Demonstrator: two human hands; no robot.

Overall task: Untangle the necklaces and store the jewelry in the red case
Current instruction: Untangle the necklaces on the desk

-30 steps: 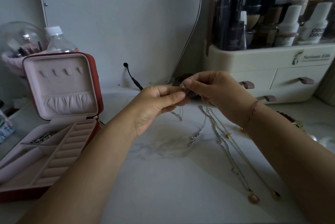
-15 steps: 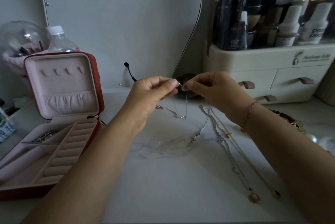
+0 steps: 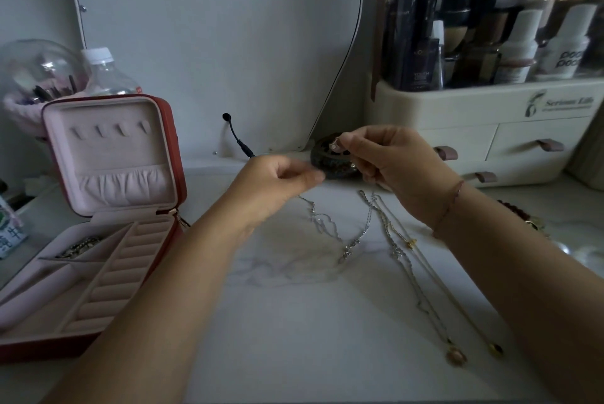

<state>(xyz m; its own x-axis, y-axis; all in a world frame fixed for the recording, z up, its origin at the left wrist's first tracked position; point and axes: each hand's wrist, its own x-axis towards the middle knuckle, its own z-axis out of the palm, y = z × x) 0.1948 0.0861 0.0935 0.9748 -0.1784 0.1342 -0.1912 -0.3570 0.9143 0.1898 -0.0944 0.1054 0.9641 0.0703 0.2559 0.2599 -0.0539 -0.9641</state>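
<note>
My left hand [image 3: 277, 181] is over the marble top with curled fingers and pinches one end of a thin silver necklace [image 3: 322, 223], which trails down onto the table. A little higher and to the right, my right hand [image 3: 395, 161] pinches a small shiny piece [image 3: 335, 143] at fingertip level. A second silver chain [image 3: 366, 223] hangs from under that hand. Two long necklaces lie to the right, one with a pink pendant [image 3: 456, 356], one gold with a dark pendant [image 3: 496, 349]. The red case [image 3: 171, 155] stands open at the left with a chain [image 3: 78, 246] in a compartment.
A dark round dish [image 3: 330, 166] sits just behind my hands by the mirror's edge [image 3: 343, 76]. A cream drawer organiser [image 3: 490, 142] full of bottles fills the back right. A black cable plug [image 3: 240, 142], a water bottle [image 3: 104, 73] and a beaded bracelet [image 3: 519, 212] are also here.
My hands have drawn apart: the left moved down and left, the right stayed raised. The thin silver chain that hung as a loop between them now trails onto the table.
</note>
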